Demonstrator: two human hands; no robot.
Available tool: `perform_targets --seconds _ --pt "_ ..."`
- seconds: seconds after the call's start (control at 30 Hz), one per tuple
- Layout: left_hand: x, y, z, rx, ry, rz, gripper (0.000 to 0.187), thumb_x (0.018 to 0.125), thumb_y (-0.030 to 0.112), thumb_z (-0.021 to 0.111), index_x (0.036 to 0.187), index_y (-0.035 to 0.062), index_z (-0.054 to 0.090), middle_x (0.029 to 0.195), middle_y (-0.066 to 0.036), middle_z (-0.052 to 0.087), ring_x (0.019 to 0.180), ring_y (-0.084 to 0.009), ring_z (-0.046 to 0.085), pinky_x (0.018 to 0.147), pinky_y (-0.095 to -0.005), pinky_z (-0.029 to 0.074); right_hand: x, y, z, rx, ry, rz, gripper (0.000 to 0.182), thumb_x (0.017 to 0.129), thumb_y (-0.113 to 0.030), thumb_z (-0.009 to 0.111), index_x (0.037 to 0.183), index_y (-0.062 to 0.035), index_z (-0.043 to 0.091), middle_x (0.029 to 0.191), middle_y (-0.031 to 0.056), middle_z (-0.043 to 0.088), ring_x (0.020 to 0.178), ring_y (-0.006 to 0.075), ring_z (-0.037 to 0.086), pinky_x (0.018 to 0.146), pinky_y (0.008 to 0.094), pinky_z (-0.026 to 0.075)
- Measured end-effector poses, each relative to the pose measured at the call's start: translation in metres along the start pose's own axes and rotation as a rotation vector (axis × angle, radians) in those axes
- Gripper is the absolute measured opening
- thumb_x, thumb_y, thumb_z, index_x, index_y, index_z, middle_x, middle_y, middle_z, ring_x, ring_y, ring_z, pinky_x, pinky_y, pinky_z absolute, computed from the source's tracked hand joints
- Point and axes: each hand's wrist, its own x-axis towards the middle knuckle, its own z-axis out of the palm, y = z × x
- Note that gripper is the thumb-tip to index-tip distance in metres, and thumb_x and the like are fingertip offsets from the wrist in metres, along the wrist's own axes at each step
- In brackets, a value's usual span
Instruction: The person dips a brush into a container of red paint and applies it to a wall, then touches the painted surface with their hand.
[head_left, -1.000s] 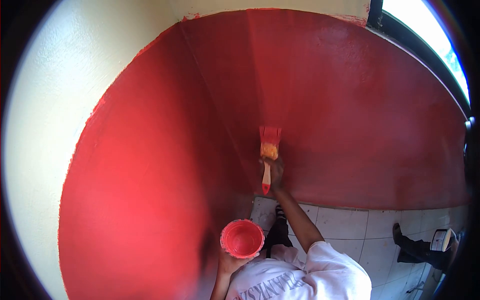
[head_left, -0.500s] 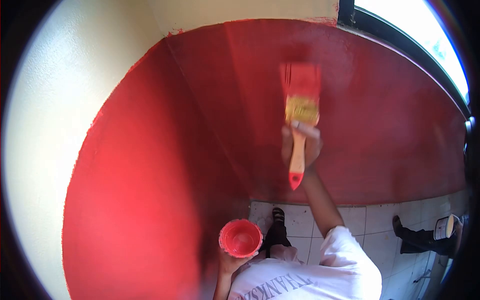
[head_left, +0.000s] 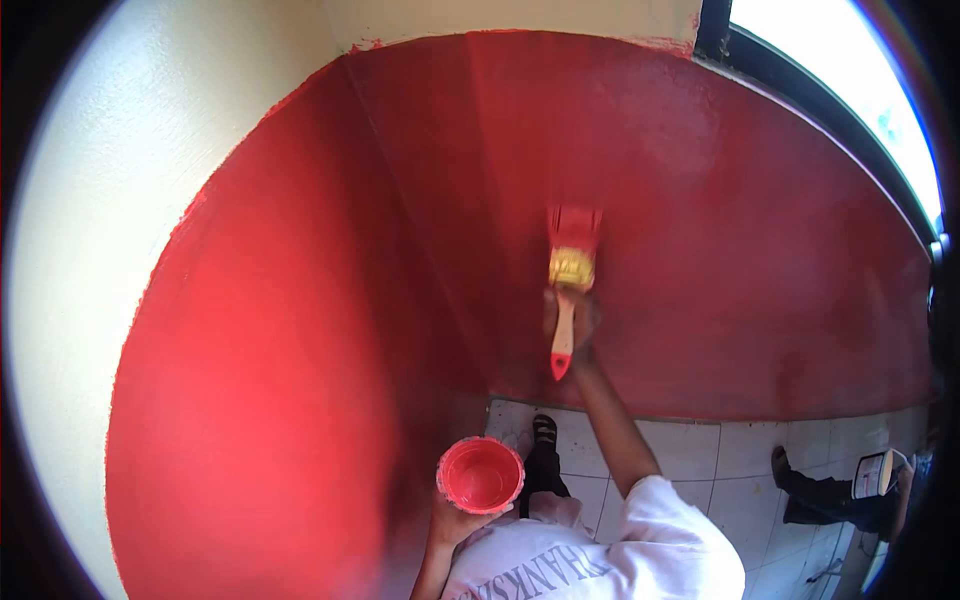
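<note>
White tiled floor (head_left: 690, 450) down below, window (head_left: 850, 80) up top right. Someone else's dark shoe (head_left: 785, 470) off to the right, beside a small tin (head_left: 872, 475).

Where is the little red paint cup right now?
The paint cup is low in the head view, just left of centre, held up by the left hand beside the red wall, below the paintbrush.

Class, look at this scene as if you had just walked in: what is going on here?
A person is painting a wall red. The right hand holds a paintbrush with its bristles against the wall, near the corner. The left hand holds a small red pot of paint down by the body. Another person's leg shows on the tiled floor at the right.
</note>
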Motion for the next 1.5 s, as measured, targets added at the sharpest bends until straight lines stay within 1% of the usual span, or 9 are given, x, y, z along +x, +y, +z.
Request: perform_targets --seconds 0.07,0.2,0.33,0.53,0.67,0.9,1.2,1.37,1.5 --pt "0.001 0.003 0.002 -0.015 0.008 0.007 0.090 0.054 0.024 0.092 0.128 0.0029 0.045 0.120 -0.010 0.057 0.111 -0.0228 0.056 0.094 -0.0384 0.046 -0.059 0.008 -0.001 -0.055 -0.022 0.043 0.019 0.078 0.003 0.069 0.093 -0.0008 0.058 0.082 0.0135 0.064 0.070 0.0307 0.064 0.060 0.0364 0.050" --pt "0.002 0.007 0.004 -0.039 0.034 0.016 0.090 0.055 0.025 0.092 0.128 0.0024 0.045 0.121 -0.010 0.057 0.111 -0.0226 0.056 0.094 -0.0381 0.047 -0.182 0.010 -0.020 0.004 -0.169 0.402 0.021 0.076 0.003 0.070 0.092 -0.0021 0.058 0.086 0.0140 0.064 0.077 0.0306 0.064 0.063 0.0381 0.052" --pt "0.003 0.005 0.008 -0.061 0.036 0.032 0.087 0.056 0.025 0.091 0.127 0.0025 0.046 0.120 -0.010 0.057 0.111 -0.0223 0.056 0.094 -0.0376 0.047 -0.098 -0.038 -0.039 0.033 -0.147 0.157 0.023 0.076 0.005 0.069 0.093 -0.0028 0.057 0.085 0.0149 0.063 0.076 0.0320 0.064 0.064 0.0388 0.052" --pt "-0.001 -0.008 0.006 -0.098 0.012 0.042 0.084 0.058 0.024 0.090 0.127 0.0036 0.047 0.120 -0.009 0.057 0.110 -0.0212 0.056 0.093 -0.0373 0.047 0.084 -0.054 -0.014 0.088 -0.050 -0.049 0.026 0.077 0.004 0.069 0.098 -0.0040 0.056 0.084 0.0156 0.063 0.075 0.0331 0.064 0.064 0.0390 0.052" --pt "0.000 -0.008 0.005 -0.082 0.012 0.036 0.084 0.058 0.023 0.090 0.127 0.0037 0.046 0.118 -0.009 0.057 0.109 -0.0207 0.056 0.092 -0.0370 0.048 0.139 -0.042 0.016 0.114 0.018 -0.135 0.028 0.077 0.006 0.069 0.100 -0.0038 0.055 0.086 0.0137 0.064 0.076 0.0299 0.064 0.065 0.0359 0.052" --pt "-0.001 -0.012 0.009 -0.074 0.042 0.066 0.086 0.058 0.023 0.090 0.129 0.0024 0.044 0.119 -0.010 0.057 0.110 -0.0213 0.056 0.092 -0.0372 0.048 0.151 -0.032 0.033 0.136 0.074 -0.115 0.027 0.078 0.006 0.068 0.100 -0.0036 0.055 0.086 0.0120 0.064 0.077 0.0255 0.064 0.065 0.0331 0.052" --pt "0.001 -0.004 0.010 -0.057 0.057 0.089 0.090 0.058 0.024 0.090 0.131 0.0023 0.041 0.122 -0.011 0.055 0.112 -0.0224 0.055 0.095 -0.0382 0.046 0.151 -0.019 0.048 0.176 0.069 -0.079 0.023 0.079 0.006 0.067 0.097 -0.0027 0.056 0.083 0.0128 0.061 0.072 0.0260 0.062 0.062 0.0342 0.050" --pt "0.001 -0.004 0.012 -0.043 0.062 0.075 0.089 0.059 0.025 0.090 0.131 0.0028 0.041 0.122 -0.010 0.055 0.112 -0.0226 0.055 0.095 -0.0382 0.046 0.122 -0.015 0.044 0.131 0.052 -0.039 0.021 0.079 0.005 0.066 0.096 -0.0021 0.056 0.083 0.0136 0.061 0.072 0.0277 0.062 0.062 0.0359 0.049" --pt "0.000 -0.004 0.010 -0.041 0.039 0.045 0.089 0.059 0.026 0.090 0.131 0.0032 0.042 0.122 -0.010 0.055 0.112 -0.0220 0.055 0.094 -0.0376 0.047 0.068 -0.010 0.041 0.078 0.026 0.017 0.021 0.078 0.004 0.067 0.095 -0.0022 0.057 0.083 0.0137 0.061 0.073 0.0296 0.062 0.063 0.0371 0.049"
